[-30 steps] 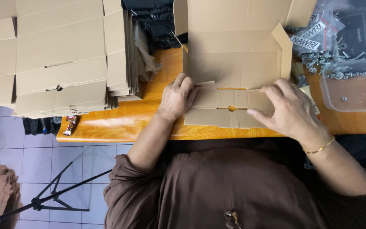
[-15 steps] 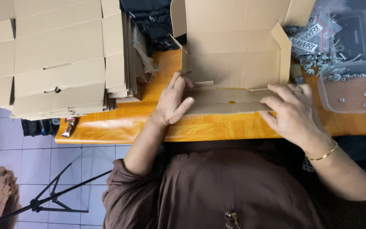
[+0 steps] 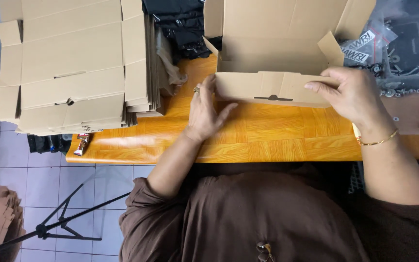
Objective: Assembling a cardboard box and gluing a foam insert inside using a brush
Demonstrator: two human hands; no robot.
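A brown cardboard mailer box stands on the orange wooden table, its lid open toward the far side and its front wall folded upright. My left hand lies flat against the front wall's left end, fingers spread, a ring on one finger. My right hand presses on the front wall's right end near the side flap, a thin gold bracelet on its wrist. Neither hand grips anything else.
A tall stack of flat unfolded cardboard blanks fills the table's left part. Black bagged items lie behind it. Clear plastic tubs with screws and small packets sit at the right. A black stand is on the tiled floor.
The front flap lay flat on the table under both hands; now it is folded upright as the box's front wall, and both hands have moved away from me with it.
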